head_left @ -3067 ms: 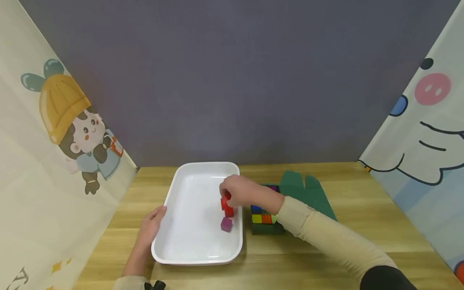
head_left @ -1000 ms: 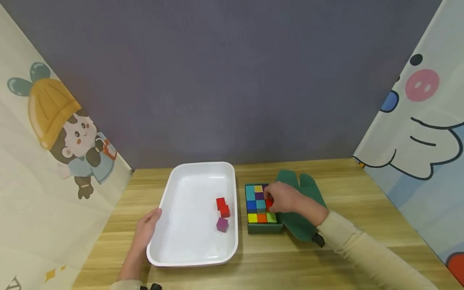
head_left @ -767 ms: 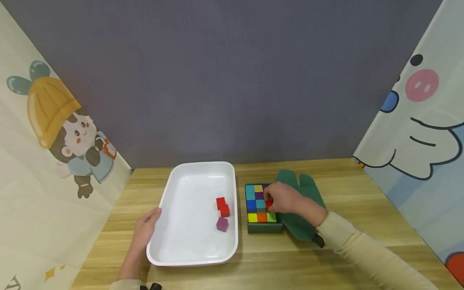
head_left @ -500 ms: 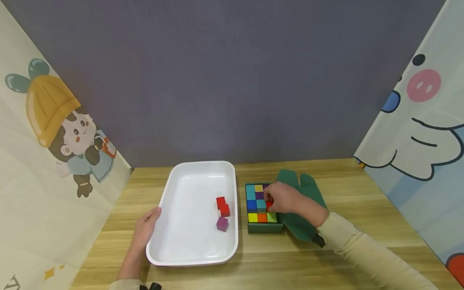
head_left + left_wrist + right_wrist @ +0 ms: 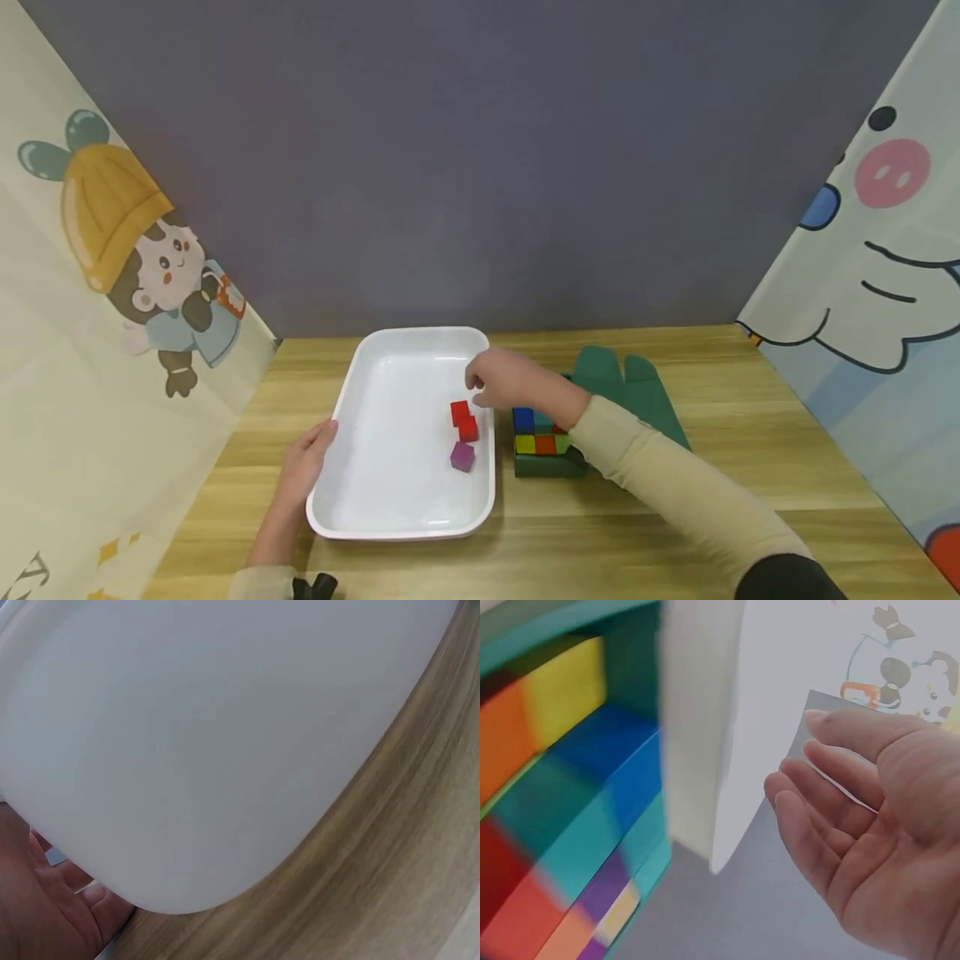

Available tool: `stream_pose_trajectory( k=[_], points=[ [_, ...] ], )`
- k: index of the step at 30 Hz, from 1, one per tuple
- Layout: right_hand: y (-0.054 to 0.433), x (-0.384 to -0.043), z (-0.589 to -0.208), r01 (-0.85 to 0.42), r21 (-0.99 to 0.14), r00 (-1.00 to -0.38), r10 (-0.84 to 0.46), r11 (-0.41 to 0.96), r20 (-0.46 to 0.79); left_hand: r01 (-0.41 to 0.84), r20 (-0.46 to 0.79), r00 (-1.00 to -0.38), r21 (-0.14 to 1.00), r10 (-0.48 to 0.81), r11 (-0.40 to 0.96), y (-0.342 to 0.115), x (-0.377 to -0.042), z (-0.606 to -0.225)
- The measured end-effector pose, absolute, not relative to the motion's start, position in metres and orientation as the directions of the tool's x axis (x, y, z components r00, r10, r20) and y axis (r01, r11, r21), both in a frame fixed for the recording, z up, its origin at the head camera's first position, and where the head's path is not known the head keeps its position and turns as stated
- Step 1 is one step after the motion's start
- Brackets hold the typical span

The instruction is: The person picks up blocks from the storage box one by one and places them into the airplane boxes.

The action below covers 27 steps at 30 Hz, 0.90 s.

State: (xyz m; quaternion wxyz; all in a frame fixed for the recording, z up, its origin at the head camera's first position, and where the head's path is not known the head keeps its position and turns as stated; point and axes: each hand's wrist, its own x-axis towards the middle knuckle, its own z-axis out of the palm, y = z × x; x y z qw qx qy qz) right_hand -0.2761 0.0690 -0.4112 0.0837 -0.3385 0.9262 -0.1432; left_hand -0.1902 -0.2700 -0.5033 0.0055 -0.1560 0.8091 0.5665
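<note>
A white tray lies on the table. My left hand holds its left rim, thumb on top and the fingers partly hidden below. Inside, near the right wall, two red cubes touch, with a purple cube in front of them. Over the tray's right edge hovers my right hand. Its fingers are loosely bent and nothing shows between them in the right wrist view. Under that forearm stands a green box of coloured cubes, including a blue cube and a yellow cube.
The box's green lid is folded out to the right on the wooden table. A grey wall rises behind, and printed cloths hang at both sides.
Earlier my right hand was over the red cubes in the tray, then at a red cube inside the box. Now it has moved left above the tray's edge. The left hand stays put.
</note>
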Motion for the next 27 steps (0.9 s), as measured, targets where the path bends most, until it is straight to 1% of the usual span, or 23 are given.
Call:
stream_pose_trajectory(
  k=[2,4,10,16,20,27],
  points=[
    [0.053,-0.285,-0.411,-0.608,-0.312,-0.745,-0.661,0.730,-0.094,-0.258,-0.186,-0.950,0.919,-0.250,0.299,-0.269,-0.191,-0.504],
    [0.040,-0.292,-0.414,-0.594,-0.301,-0.746,-0.651,0.746,-0.143,-0.264,-0.192,-0.948,0.920,-0.253,0.290,-0.269,-0.193,-0.505],
    [0.018,-0.303,-0.423,-0.522,-0.240,-0.767,-0.573,0.819,-0.288,-0.255,-0.186,-0.950,0.926,-0.252,0.277,-0.269,-0.195,-0.507],
    [0.006,-0.303,-0.429,-0.492,-0.251,-0.769,-0.551,0.834,-0.325,-0.255,-0.186,-0.949,0.929,-0.256,0.270,-0.272,-0.194,-0.506],
    [0.001,-0.301,-0.437,-0.468,-0.238,-0.777,-0.525,0.851,-0.347,-0.259,-0.191,-0.947,0.928,-0.257,0.268,-0.273,-0.194,-0.509],
    [-0.011,-0.304,-0.446,-0.465,-0.152,-0.798,-0.488,0.872,-0.353,-0.235,-0.169,-0.952,0.938,-0.256,0.256,-0.272,-0.195,-0.509]
  ],
)
